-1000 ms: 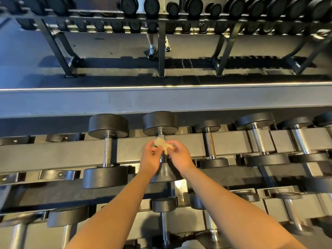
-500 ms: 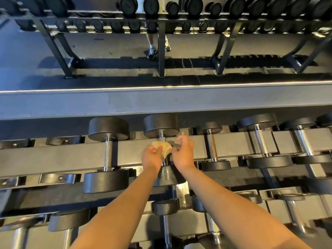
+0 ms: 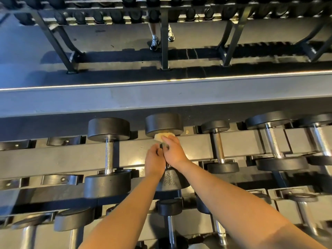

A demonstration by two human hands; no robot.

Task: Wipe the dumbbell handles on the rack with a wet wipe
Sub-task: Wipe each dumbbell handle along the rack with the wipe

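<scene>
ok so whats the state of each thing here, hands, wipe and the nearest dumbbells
wet wipe, bunched, held at the far end of the handle
right hand, gripping the wet wipe
left hand, fingers curled at the same handle
middle dumbbell, racked, handle mostly hidden by both hands
left dumbbell, racked, untouched
small right dumbbell, racked, untouched

A gym: tiered racks [image 3: 53,159] of dumbbells [image 3: 108,151] (mirror [image 3: 89,42] behind).
</scene>
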